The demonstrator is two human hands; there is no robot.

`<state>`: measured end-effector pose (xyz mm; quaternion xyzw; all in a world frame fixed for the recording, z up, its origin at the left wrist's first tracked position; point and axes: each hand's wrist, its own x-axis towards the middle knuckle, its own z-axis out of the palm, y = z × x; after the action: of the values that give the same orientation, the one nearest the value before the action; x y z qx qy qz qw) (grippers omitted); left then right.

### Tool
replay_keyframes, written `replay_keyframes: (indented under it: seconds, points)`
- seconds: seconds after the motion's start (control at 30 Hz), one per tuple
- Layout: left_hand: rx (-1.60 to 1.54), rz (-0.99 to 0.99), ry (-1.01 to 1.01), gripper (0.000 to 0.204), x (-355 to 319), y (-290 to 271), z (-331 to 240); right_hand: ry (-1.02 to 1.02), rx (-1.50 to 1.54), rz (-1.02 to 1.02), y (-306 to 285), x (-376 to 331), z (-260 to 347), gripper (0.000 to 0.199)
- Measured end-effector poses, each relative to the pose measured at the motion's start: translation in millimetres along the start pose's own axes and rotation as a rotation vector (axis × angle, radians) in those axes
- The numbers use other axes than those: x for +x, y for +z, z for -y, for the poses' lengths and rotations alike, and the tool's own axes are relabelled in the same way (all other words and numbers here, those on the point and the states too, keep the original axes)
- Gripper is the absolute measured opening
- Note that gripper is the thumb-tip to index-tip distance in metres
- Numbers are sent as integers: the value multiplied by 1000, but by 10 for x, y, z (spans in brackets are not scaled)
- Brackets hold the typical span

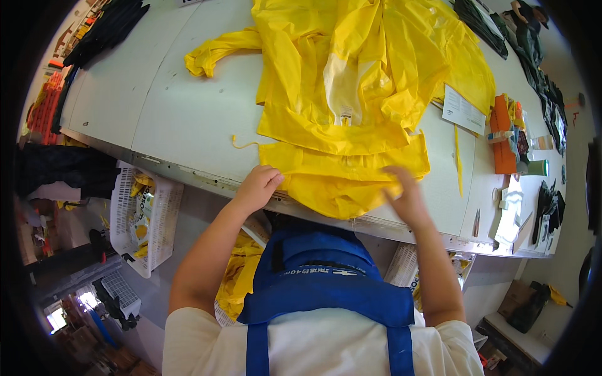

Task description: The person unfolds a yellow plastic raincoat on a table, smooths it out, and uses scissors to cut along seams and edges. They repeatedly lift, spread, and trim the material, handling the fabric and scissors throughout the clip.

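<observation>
A yellow rain jacket point(301, 75) lies spread on the white worktable, with pale lining showing in its middle. One sleeve point(229, 53) reaches out to the left. Its near part, a wide yellow flap point(338, 182), sags over the table's front edge, and a thin yellow cord point(244, 144) sticks out on its left. My left hand point(258, 189) is closed on the flap's left edge. Over the flap's right side is my right hand point(409, 199), blurred by motion, with thumb and fingers apart. I cannot tell whether it touches the fabric.
A white paper sheet point(464, 109) lies against the jacket's right side. Farther right stands an orange box point(503, 135) with small items, near a pair of scissors point(476, 222). Dark folded garments point(110, 31) lie far left. A white basket point(166, 216) hangs below the table's left edge.
</observation>
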<state>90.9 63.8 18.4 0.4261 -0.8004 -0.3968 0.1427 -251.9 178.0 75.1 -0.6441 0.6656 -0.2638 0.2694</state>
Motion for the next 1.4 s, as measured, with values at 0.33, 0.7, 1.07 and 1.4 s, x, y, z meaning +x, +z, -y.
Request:
replay_keyframes:
  seconds: [0.33,0.7,1.07,1.4]
  points:
    - [408,46,187,27,180,-462,62,-288,-216,575,214,-578,341,12]
    - [580,-48,107,56,-116,700,-353,-220,-323,-18,794,-233,382,35]
    - [-363,-808,-631,66,-244,398,105,-438,-678,230,596,1100,-161,29]
    - [-466,-297,-252,48,-120,47,-223,215,-185,350,574,2170,-450,31]
